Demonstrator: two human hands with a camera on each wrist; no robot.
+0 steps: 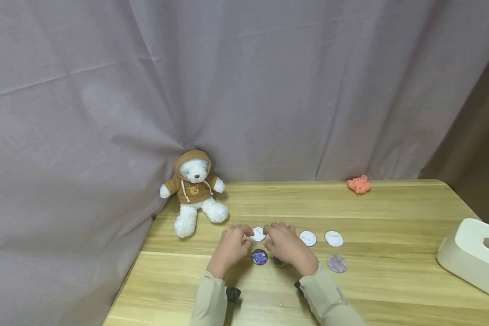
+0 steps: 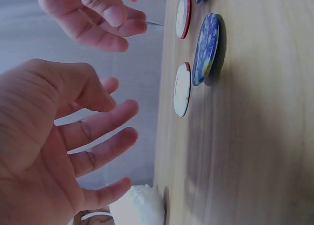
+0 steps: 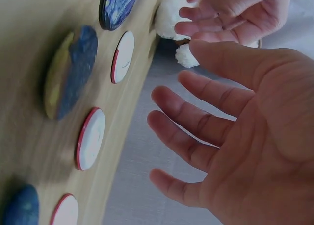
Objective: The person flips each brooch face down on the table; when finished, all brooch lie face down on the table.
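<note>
Above the table, my left hand [image 1: 230,249] and right hand [image 1: 285,246] face each other with fingers loosely bent and nothing held. Between them lies a white disc [image 1: 258,234] with a thin dark line on it. Nearer is a blue swirl-patterned disc [image 1: 259,256]. In the right wrist view, a blue and yellow disc [image 3: 73,70] and a white disc with a red rim [image 3: 91,139] lie to the side of my spread fingers. My right hand and forearm partly hide this pair in the head view. The left wrist view shows the left fingers apart from the discs.
Farther right are two white discs, one near the hand [image 1: 307,238] and one beyond [image 1: 334,238], plus a pinkish-purple disc [image 1: 336,263]. A white teddy bear [image 1: 193,192] in a brown hoodie sits at back left. An orange crumpled item [image 1: 359,184] and a white tissue box [image 1: 472,258] are right.
</note>
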